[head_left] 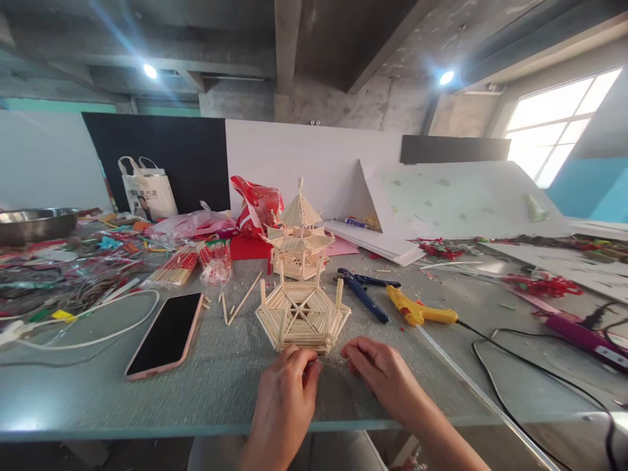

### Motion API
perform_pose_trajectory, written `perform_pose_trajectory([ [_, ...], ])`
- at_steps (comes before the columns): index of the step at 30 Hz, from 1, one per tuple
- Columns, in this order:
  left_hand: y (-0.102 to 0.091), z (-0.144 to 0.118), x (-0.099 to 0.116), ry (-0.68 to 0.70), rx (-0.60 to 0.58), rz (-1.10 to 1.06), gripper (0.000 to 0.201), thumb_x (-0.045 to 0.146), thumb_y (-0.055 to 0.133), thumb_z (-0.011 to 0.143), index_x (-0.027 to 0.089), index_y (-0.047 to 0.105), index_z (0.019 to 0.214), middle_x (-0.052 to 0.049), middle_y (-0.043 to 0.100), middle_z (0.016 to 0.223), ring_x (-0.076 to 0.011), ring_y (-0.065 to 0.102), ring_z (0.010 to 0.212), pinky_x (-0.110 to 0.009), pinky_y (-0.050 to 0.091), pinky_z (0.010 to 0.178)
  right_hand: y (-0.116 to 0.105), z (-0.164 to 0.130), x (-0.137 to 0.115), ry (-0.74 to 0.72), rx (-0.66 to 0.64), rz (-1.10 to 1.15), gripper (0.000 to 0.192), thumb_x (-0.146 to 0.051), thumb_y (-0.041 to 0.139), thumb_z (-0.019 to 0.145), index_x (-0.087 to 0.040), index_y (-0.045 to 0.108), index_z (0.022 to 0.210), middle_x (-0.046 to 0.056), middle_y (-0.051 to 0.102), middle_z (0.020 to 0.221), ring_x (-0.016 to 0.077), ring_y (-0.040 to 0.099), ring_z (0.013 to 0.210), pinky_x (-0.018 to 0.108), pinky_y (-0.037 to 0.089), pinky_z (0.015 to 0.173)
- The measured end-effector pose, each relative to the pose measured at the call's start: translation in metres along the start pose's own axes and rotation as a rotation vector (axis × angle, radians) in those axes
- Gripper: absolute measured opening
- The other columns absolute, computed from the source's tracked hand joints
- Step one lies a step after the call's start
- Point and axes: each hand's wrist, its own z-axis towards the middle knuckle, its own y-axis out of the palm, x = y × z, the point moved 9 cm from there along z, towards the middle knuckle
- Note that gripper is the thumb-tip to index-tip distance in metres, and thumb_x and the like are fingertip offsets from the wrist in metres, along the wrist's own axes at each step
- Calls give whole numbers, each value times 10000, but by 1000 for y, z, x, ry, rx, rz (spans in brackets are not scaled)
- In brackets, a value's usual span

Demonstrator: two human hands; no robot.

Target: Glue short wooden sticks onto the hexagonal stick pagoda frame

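Note:
A six-sided base [301, 311] of pale wooden sticks lies on the table in front of me, with short posts standing upright near its corners. Behind it rises a small stick pavilion [300, 239] with tiered roofs and a pointed top. My left hand [289, 392] is closed at the near edge of the base, thumb and fingers pinched; whatever they hold is hidden, and I cannot tell if they touch the base. Just off its near right corner, my right hand [377, 369] has curled fingers, and anything between the fingertips is too small to make out.
Right of the base are blue-handled pliers [363, 294] and a yellow glue gun [422, 309] with a black cord. A phone [167, 333], loose sticks [245, 297] and a white cable [157, 304] lie left. Bundled sticks [176, 267] and a red bag [255, 206] sit farther back.

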Motion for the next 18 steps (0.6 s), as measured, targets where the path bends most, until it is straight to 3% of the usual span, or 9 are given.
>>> perform_pose_trajectory([
  [6, 0, -3, 1, 49, 21, 3, 147, 209, 461, 855, 214, 608, 853, -22, 659, 797, -148, 640, 737, -241, 499, 662, -2, -20, -11, -126, 52, -44, 222, -278, 392, 865, -183, 534, 722, -7, 549, 668, 112, 488, 600, 216, 326, 563],
  [9, -21, -4, 12, 98, 36, 3, 140, 274, 474, 856, 255, 611, 834, 17, 668, 779, -119, 647, 718, -198, 503, 652, -4, -24, -12, -176, 77, 0, 196, -247, 391, 864, -185, 523, 734, 0, 551, 687, 106, 497, 607, 206, 336, 569],
  [11, -47, 2, 22, 128, 71, 73, 130, 312, 491, 846, 297, 609, 899, 42, 674, 801, -111, 651, 717, -191, 508, 639, -4, -25, -12, -210, 78, 21, 196, -230, 386, 860, -183, 516, 722, 5, 550, 682, 102, 503, 603, 200, 342, 565],
  [15, -106, 44, 39, 159, 238, 317, 189, 431, 489, 813, 326, 638, 861, 41, 681, 817, -152, 635, 689, -273, 490, 625, -2, -26, -13, -311, 125, 47, 182, -187, 385, 830, -176, 522, 712, 23, 554, 685, 94, 499, 572, 188, 344, 530],
  [18, -110, 97, 34, 152, 158, 418, 279, 467, 446, 794, 284, 656, 773, 30, 673, 743, -150, 595, 624, -278, 426, 576, -1, -27, -9, -363, 178, 66, 159, -162, 402, 793, -170, 543, 720, 24, 550, 661, 91, 496, 552, 183, 343, 508],
])
